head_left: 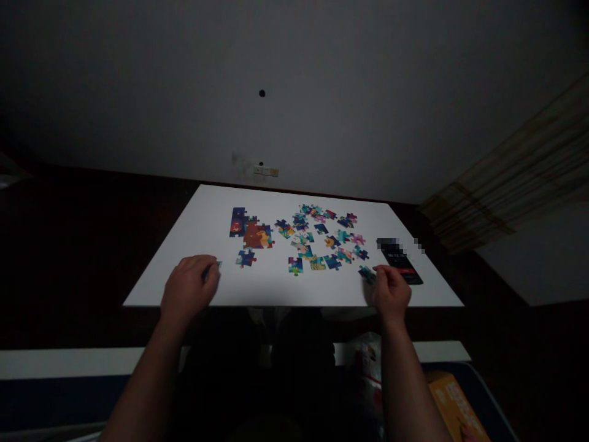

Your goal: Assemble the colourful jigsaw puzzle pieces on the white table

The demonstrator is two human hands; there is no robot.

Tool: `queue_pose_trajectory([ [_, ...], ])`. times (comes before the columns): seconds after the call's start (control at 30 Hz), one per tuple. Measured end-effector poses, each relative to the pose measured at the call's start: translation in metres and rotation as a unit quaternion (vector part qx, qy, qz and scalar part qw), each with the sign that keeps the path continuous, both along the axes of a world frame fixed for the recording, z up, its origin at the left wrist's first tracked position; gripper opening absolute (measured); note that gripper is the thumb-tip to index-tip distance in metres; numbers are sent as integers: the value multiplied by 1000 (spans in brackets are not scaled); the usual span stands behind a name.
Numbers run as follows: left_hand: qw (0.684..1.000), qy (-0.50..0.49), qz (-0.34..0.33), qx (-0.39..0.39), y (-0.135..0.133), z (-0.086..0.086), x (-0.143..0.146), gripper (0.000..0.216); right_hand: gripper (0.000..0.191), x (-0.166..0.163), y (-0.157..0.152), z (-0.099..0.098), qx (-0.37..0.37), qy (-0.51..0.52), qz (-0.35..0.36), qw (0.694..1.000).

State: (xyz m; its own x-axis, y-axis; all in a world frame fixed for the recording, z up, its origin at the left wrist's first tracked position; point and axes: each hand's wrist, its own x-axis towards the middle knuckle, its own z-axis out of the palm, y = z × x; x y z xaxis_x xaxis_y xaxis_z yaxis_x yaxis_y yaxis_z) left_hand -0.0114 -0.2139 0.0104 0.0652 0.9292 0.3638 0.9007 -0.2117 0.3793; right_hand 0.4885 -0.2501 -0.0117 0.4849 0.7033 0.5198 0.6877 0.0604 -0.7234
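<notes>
My left hand [189, 287] is curled above the near left part of the white table [271, 291], a sliver of a teal puzzle piece [219, 264] showing at its fingertips. My right hand [392, 293] is closed in a pinch at the near right, with a dark teal puzzle piece [367, 274] at its fingertips. Partly joined puzzle pieces [252, 233] in blue, red and brown lie left of centre. Just below them is a small blue joined part [245, 258]. Several loose puzzle pieces [317, 263] are spread over the middle and right.
A dark phone [399, 261] lies at the table's right, just beyond my right hand. Below the table edge are my dark-clad legs [304, 350], a clear plastic bag [368, 359] and an orange box [455, 405]. A wall socket [265, 171] and a curtain [497, 178] are behind.
</notes>
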Motion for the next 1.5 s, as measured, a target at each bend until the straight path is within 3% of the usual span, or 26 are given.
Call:
queue_pose_trajectory([
  [0.97, 1000, -9, 4, -10, -2, 4, 2, 34, 33, -1, -2, 0, -37, -32, 14, 999],
  [1.17, 1000, -2, 9, -9, -1, 1, 1, 33, 40, -8, -2, 7, -50, -20, -21, 998],
  [1.5, 1000, -4, 10, -7, 0, 1, 1, 33, 59, -10, 0, 5, -43, -60, -10, 997],
])
